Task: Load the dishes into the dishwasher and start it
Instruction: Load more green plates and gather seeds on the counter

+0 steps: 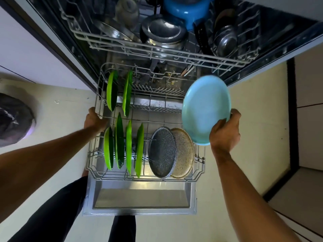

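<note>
Head view: the dishwasher's lower rack (113, 178) is pulled out over the open door (139, 198). The left hand (94, 121) grips the rack's left edge, with its fingers curled over the rim wire. The right hand (225, 131) holds one light blue plate (206, 110) by its lower rim, thumb on the face. The plate is tilted in the air above the rack's right edge, clear of the dishes below.

Six green plates (129, 147) stand on edge in the rack: two in the back row by the left edge and four in the front row toward the front-left corner. Two speckled round plates lean together at the front-right corner, one dark grey plate (162, 152) overlapping one tan plate (185, 154).

The upper rack (122, 47) carries one blue pot (187, 9) and several steel vessels (164, 32), too dark to count surely. On the floor (244, 102) to the left sits one bin (14, 119) lined with a dark bag.
</note>
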`<state>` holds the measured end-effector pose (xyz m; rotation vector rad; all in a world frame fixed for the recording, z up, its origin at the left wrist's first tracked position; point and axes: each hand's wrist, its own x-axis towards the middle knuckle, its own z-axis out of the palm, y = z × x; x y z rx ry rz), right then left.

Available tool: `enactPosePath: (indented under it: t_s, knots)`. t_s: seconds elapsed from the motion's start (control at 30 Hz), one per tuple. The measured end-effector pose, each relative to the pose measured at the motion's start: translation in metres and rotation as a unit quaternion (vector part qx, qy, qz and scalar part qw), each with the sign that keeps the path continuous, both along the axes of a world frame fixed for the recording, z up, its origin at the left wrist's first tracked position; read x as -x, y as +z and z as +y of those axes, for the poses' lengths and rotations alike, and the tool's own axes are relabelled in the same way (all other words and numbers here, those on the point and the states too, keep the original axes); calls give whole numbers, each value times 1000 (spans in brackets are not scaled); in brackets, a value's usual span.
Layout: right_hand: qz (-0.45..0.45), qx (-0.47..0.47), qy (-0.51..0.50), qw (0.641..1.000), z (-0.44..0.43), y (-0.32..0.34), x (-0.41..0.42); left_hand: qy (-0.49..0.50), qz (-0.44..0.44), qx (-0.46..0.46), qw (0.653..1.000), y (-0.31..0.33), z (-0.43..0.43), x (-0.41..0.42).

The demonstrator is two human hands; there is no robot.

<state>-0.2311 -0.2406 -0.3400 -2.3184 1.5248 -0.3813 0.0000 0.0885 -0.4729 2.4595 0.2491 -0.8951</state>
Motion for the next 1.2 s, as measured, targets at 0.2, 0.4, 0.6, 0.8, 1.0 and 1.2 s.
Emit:
enactPosePath:
  t_s: [0.2, 0.4, 0.6, 0.8, 1.0, 1.2]
  knots:
    - [8, -13, -32, 999, -1, -7, 2, 22, 6, -10, 1000, 0, -7, -4]
    - [-63, -4, -29, 998, -7, -8, -34, 23, 4, -9, 1000, -3, -8, -4]
    - [-45, -15, -5, 999, -24, -14, -50, 39, -1, -1, 999, -8, -9, -5]
    - [0, -69, -18, 997, -37, -6, -73, 71, -14, 7, 997, -15, -10, -5]
    - [-7, -64, -23, 998, -38, -8, -87, 88, -21, 18, 996, -23, -9, -6]
    - [-22, -51, 16, 998, -21, -27, -59, 97, -23, 25, 995, -29, -8, -7]
